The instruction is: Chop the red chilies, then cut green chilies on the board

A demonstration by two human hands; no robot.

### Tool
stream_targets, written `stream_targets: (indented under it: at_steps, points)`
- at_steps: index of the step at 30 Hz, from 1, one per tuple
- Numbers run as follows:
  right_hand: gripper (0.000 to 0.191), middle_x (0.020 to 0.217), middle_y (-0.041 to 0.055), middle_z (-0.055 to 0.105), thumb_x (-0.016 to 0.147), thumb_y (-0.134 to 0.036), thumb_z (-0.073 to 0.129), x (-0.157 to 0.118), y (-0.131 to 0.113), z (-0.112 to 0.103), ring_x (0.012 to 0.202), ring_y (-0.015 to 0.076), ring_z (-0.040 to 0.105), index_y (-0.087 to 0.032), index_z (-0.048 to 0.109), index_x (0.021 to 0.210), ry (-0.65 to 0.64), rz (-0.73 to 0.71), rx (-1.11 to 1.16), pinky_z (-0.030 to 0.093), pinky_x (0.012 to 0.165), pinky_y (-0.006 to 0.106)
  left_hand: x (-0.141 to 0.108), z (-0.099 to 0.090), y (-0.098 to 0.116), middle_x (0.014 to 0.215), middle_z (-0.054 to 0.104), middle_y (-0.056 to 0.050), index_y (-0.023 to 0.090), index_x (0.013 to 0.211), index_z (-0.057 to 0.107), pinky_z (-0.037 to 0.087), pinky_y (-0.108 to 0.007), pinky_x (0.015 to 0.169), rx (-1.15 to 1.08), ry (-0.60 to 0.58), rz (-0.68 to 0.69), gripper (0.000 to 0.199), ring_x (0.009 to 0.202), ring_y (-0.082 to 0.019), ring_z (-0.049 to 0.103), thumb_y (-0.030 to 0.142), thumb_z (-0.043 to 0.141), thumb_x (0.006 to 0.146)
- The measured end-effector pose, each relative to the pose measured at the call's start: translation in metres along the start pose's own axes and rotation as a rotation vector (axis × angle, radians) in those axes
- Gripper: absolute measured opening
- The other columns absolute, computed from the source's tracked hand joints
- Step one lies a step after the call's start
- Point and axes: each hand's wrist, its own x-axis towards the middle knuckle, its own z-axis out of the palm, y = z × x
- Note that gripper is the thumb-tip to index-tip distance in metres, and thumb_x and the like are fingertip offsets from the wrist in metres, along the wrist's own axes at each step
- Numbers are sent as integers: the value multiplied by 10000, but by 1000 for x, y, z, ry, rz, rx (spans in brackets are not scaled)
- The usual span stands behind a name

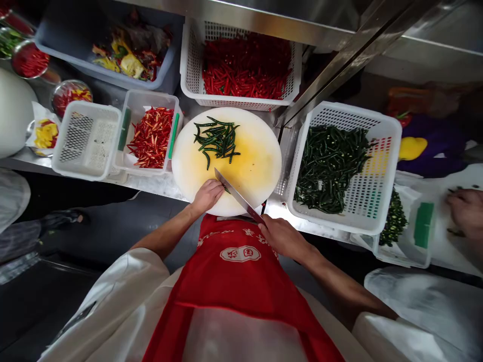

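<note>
A round white cutting board [264,151] with a yellow stain lies in front of me. Near its front edge my left hand [208,195] is closed, fingers bent, on a green chili pepper [227,190] whose end shows beside the blade. My right hand [281,235] grips the dark handle of a knife [238,196]. The blade slants across the board, its tip toward the back left, close beside my left fingertips. Toward the back of the board rests a loose pile of green chili peppers [217,137]. My left hand hides most of the held pepper.
Behind the board stands a white basket of red chilies [247,65]; to its right, a basket of green chilies [328,171]. On the left are a box of cut red chilies [153,136], a white basket [88,141] and a grey bin [105,58]. Another person's hand [468,211] is far right.
</note>
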Motion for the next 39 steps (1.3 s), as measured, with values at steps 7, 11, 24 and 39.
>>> stream_targets:
  at_steps: [7, 11, 24, 39]
  points:
    - [271, 841, 106, 682, 994, -335, 324, -12, -13, 8, 764, 234, 640, -179, 545, 1003, -26, 89, 95, 296, 615, 301, 5, -9, -13, 1030, 682, -79, 209, 973, 680, 506, -415, 951, -67, -93, 56, 243, 1018, -208, 600, 295, 453, 970]
    - [290, 871, 120, 692, 995, -317, 314, 12, -30, 29, 779, 236, 644, -157, 555, 1021, 29, 128, 133, 309, 634, 302, 9, -13, -23, 1025, 684, -80, 191, 954, 678, 507, -390, 954, -103, -106, 143, 225, 1004, -197, 602, 272, 468, 964]
    - [326, 628, 44, 653, 932, -380, 387, -5, -35, 58, 680, 219, 636, -169, 635, 945, 455, 401, 647, 392, 635, 281, 90, -7, -18, 1027, 662, -90, 179, 978, 670, 494, -374, 910, -80, -286, 330, 299, 1001, -212, 580, 240, 377, 981]
    - [242, 850, 56, 696, 956, -329, 372, -5, -115, 112, 803, 206, 639, -204, 578, 930, 506, 433, 912, 372, 682, 275, 212, -32, -3, 936, 721, -76, 209, 972, 700, 503, -338, 751, 217, -646, 86, 215, 882, -255, 663, 189, 575, 798]
